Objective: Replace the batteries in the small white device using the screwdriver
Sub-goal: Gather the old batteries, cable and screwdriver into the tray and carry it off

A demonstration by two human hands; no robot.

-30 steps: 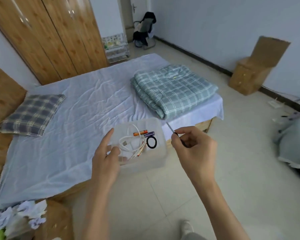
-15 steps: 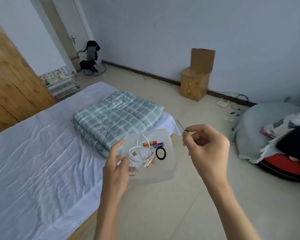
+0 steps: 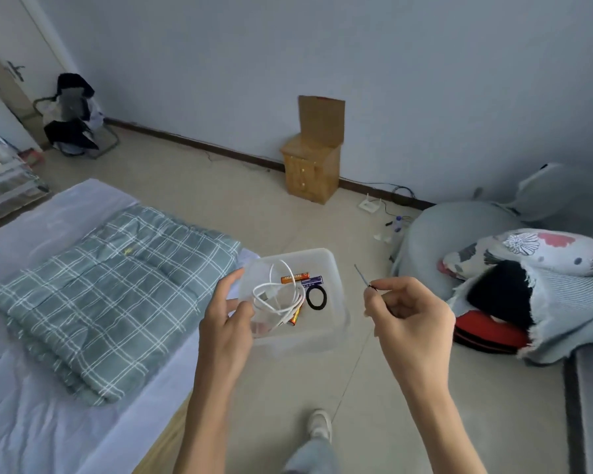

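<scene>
My left hand (image 3: 226,316) grips the near left rim of a clear plastic box (image 3: 332,268), held up in the air. Inside the box lie a coiled white cable (image 3: 278,295), an orange battery (image 3: 294,277), a purple battery (image 3: 311,280), another orange battery (image 3: 295,315) under the cable and a black ring (image 3: 316,297). My right hand (image 3: 404,309) pinches a thin screwdriver (image 3: 362,276) to the right of the box, its metal shaft pointing up and left. I see no small white device apart from whatever the cable covers.
A bed with a white sheet (image 3: 24,422) and a folded green plaid quilt (image 3: 110,289) lies at the left. A small wooden cabinet (image 3: 310,172) stands by the far wall. A grey beanbag (image 3: 445,241) with pillows and clothes sits at the right. My shoe (image 3: 319,422) is on the tiled floor.
The view has swung to the right, away from the wardrobe and towards the wall and beanbag. Both hands keep their holds on the box and the screwdriver.
</scene>
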